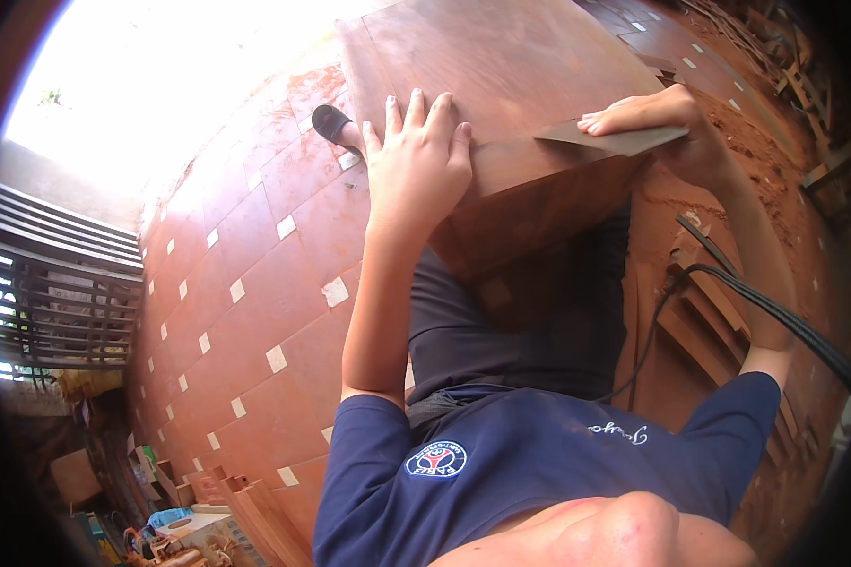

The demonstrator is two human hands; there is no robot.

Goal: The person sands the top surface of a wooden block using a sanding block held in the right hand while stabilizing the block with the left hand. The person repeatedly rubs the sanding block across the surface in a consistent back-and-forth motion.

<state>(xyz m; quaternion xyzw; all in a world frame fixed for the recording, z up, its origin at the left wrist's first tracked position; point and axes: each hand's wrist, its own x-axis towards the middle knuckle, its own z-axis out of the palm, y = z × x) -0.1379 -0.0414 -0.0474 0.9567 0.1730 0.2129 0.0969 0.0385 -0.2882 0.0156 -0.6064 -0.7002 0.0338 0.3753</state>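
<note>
A broad reddish-brown wooden panel [501, 71] lies in front of me, its near edge facing my body. My left hand [416, 151] rests on its left side, fingers spread and pressed flat on the wood. In my right hand [667, 118] is a stiff, greyish-brown sheet of sandpaper [619, 140], held over the panel's near right edge. The fingers lie on top of the sheet, and its pointed left end sticks out across the wood. My right thumb is mostly hidden beneath the sheet.
A black cable [775, 312] runs past my right arm. Wood strips [700, 331] lie on the right, near reddish sawdust [756, 132]. A dark slatted rack [61, 279] stands left on the tiled floor [255, 312]. Tools and offcuts [199, 534] crowd the lower left.
</note>
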